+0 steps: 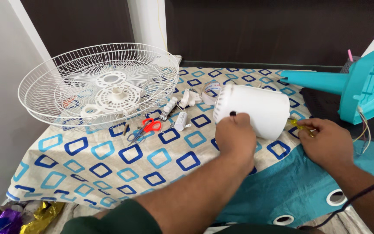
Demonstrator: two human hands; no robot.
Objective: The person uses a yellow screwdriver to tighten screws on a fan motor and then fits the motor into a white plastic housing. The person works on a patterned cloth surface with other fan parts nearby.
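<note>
My left hand [235, 135] grips the near edge of a white cylindrical fan motor cover [256, 108] lying on its side on the patterned cloth [109, 160]. A small dark knob shows just above my fingers. My right hand [327, 141] is closed on a yellow-handled tool [298, 125], whose tip is at the cover's right end. A teal fan stand [351, 84] lies just beyond my right hand, with loose coloured wires [363, 128] hanging from it.
Two stacked white wire fan guards [100, 82] sit at the back left. Red-handled scissors [146, 128], a white capacitor [180, 121], a tape roll [211, 91] and small white parts lie between them and the cover. Foil wrappers [22, 216] lie at lower left.
</note>
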